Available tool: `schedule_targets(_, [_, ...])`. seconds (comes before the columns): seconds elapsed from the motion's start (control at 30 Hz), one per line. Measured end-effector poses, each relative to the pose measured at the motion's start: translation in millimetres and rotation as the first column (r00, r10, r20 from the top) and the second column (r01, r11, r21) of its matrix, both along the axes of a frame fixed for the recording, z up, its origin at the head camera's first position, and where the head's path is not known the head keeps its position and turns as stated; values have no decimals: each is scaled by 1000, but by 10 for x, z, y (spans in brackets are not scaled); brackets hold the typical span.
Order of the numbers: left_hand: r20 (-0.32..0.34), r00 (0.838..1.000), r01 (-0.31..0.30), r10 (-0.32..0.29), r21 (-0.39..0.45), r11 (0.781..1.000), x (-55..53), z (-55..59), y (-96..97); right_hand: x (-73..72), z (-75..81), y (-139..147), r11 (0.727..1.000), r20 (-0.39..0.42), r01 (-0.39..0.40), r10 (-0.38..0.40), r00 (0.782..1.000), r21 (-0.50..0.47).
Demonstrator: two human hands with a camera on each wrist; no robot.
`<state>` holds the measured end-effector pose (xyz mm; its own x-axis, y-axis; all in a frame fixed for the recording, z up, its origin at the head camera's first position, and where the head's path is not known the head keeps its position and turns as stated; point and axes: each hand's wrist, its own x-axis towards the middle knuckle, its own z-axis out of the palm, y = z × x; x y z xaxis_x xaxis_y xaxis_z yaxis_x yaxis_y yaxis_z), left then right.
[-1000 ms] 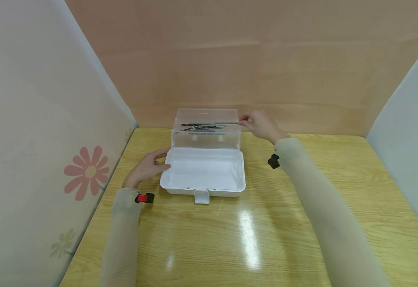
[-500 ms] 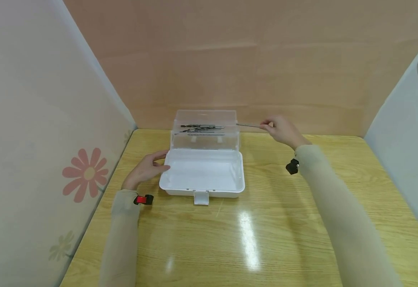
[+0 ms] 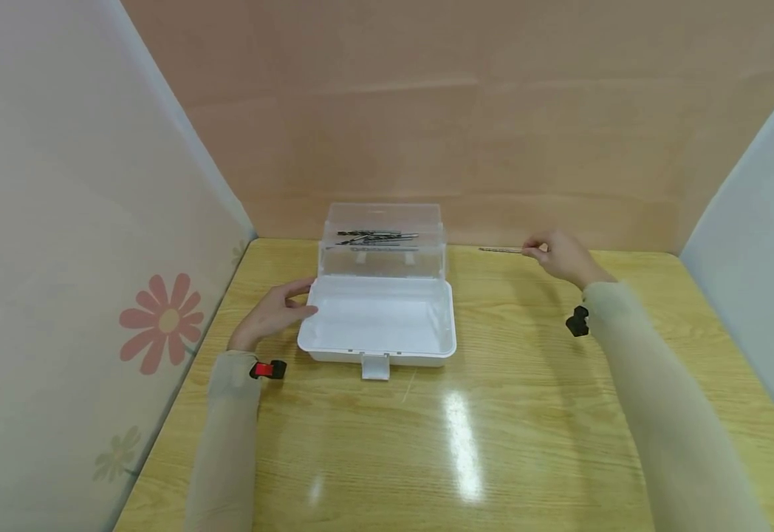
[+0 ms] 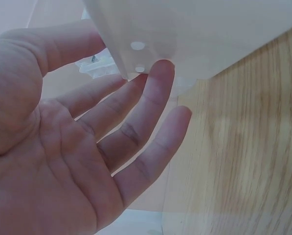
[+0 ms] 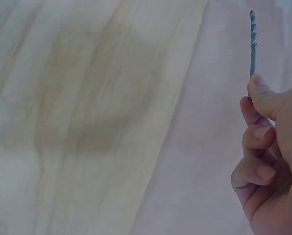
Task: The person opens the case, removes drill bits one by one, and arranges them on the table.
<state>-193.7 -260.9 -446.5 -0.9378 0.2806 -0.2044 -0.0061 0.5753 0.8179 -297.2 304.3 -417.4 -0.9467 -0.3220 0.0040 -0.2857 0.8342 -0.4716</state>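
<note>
My right hand point(image 3: 563, 258) pinches a drill bit point(image 3: 501, 250) by its shank between thumb and index finger, to the right of the box. In the right wrist view the twisted end of the drill bit point(image 5: 253, 29) points up, and the other fingers curl below. My left hand point(image 3: 274, 314) holds the left side of a white plastic box point(image 3: 334, 353), thumb over the rim. In the left wrist view its ring fingertip touches the box's outer wall point(image 4: 185, 39). The box's clear lid point(image 3: 383, 214) stands raised at the back, with several drill bits point(image 3: 377, 237) lying in it.
The box stands on a wooden table point(image 3: 493, 443), its front latch point(image 3: 375, 367) hanging down. A tan back wall point(image 3: 394, 111) rises behind the table, and a pale side wall point(image 3: 61, 185) with printed flowers stands on the left.
My right hand has drawn the drill bit out past the lid's right end and carried it to the right and slightly down. The left hand and the box have stayed put.
</note>
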Motion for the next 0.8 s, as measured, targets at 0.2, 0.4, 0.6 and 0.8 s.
schedule_targets(0.2, [2, 1000, -1, 1, 3, 1000, -4, -10, -8, 41, -151, 186, 1000, -12, -8, 8, 1000, 20])
schedule_targets(0.4, [11, 1000, -1, 1, 6, 1000, -7, -20, -8, 77, -293, 315, 998, -31, -22, 24, 999, 64])
schedule_targets(0.6, [11, 1000, -5, 5, 11, 1000, -9, -32, -5, 114, -388, 400, 996, -12, -24, 25, 1000, 85])
schedule_targets(0.8, [10, 1000, -5, 5, 14, 1000, -26, -46, -17, 163, -468, 461, 994, 8, 5, -6, 1000, 107])
